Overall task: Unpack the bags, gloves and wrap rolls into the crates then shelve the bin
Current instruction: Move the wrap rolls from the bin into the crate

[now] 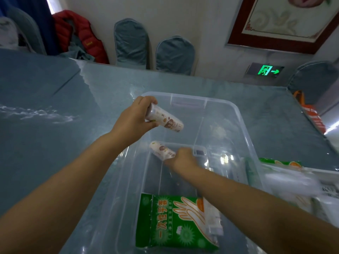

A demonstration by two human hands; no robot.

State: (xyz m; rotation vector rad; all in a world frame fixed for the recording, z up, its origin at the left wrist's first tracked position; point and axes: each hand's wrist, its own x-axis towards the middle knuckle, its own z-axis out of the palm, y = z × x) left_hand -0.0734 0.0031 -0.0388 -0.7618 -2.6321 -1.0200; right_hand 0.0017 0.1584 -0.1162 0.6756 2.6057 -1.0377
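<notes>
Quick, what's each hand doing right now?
Left hand: closed around a wrap roll, held above the clear bin.
Right hand: closed on another wrap roll inside the bin.

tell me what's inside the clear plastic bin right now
Inside the clear plastic bin: a green glove packet and a white printed roll gripped by the right hand. The forearm hides part of the floor.

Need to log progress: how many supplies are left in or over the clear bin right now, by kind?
Wrap rolls: 2, one in the left hand at, one in the right hand at
Green glove packs: 1, lying in the clear bin
Total: 3
A clear packet partly under the right forearm is too hidden to identify.
</notes>
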